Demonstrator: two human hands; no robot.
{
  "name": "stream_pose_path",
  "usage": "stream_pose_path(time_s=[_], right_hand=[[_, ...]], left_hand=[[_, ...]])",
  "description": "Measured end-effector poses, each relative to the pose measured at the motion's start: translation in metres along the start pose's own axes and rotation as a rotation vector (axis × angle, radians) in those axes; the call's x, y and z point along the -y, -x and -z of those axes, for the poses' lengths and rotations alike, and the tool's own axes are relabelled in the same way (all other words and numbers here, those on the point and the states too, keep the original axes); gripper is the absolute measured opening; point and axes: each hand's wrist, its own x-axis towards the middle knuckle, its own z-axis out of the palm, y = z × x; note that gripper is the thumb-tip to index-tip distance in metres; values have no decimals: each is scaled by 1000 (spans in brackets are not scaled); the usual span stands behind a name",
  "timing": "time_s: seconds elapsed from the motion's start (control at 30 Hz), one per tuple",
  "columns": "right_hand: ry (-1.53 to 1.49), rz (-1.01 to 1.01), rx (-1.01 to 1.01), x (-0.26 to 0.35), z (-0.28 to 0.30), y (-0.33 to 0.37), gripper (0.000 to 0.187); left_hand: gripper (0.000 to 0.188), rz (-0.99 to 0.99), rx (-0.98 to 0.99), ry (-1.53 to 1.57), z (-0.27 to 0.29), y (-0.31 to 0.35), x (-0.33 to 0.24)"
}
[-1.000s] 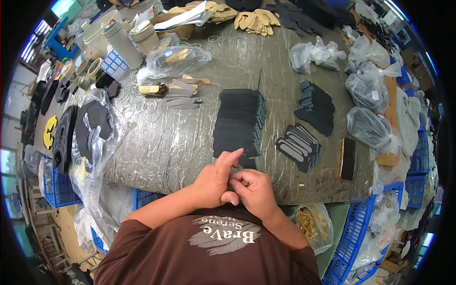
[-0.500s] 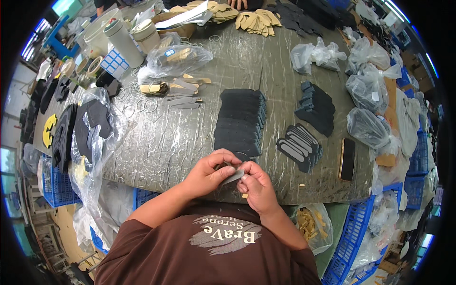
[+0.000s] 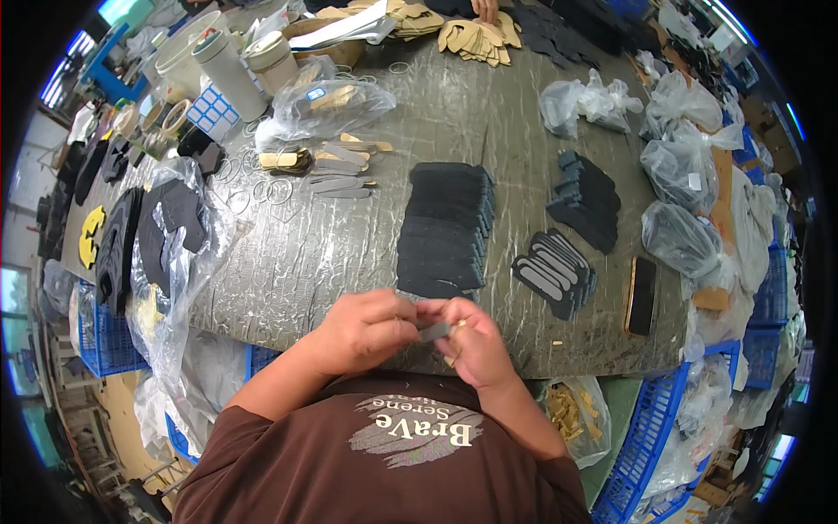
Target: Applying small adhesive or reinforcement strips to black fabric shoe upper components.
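Close to the table's near edge, my left hand (image 3: 368, 330) pinches a small grey strip (image 3: 433, 332) with rounded ends. My right hand (image 3: 474, 345) meets it, its fingers closed at the strip's other end. A bit of pale yellow backing (image 3: 451, 356) shows at the right fingers. Just beyond the hands lies a long overlapping row of black fabric pieces (image 3: 443, 227). To its right is a smaller stack of black pieces with grey strips (image 3: 555, 269) on them. More grey strips (image 3: 343, 186) with yellowish backing lie farther off to the left.
Another black stack (image 3: 583, 199) and a phone (image 3: 642, 295) lie on the right. Tied plastic bags (image 3: 683, 236) line the right edge. Cups and a tumbler (image 3: 229, 77) stand back left, near loose rings (image 3: 278, 190). A co-worker's hand (image 3: 484, 10) touches tan pieces (image 3: 478, 39) at the far side.
My left hand has turned over the strip, its back now more upward. The right fingers have shifted along the strip's end. The co-worker's hand has moved right onto the tan pieces.
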Motion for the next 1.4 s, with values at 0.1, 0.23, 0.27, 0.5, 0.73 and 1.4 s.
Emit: stream_pose_path(time_s=[0.1,0.23,0.27,0.5,0.73,1.4], right_hand=[[123,29,-58,7,-2,-2,13],[242,-84,-39,-1,2,0,12],[185,-174,-45,-1,2,0,12],[426,379,-327,36,39,-8,4],[1920,579,-172,-6,16,22,18],[1877,706,-94,-12,23,26,18]], left_hand=[[25,18,-71,-15,-4,1,0],[23,-72,51,-105,-1,-14,-4],[23,-72,49,-108,-1,-14,-3],[11,639,-321,299,-2,26,28],[9,1179,-435,762,9,25,33],[7,1252,17,408,-14,9,14]])
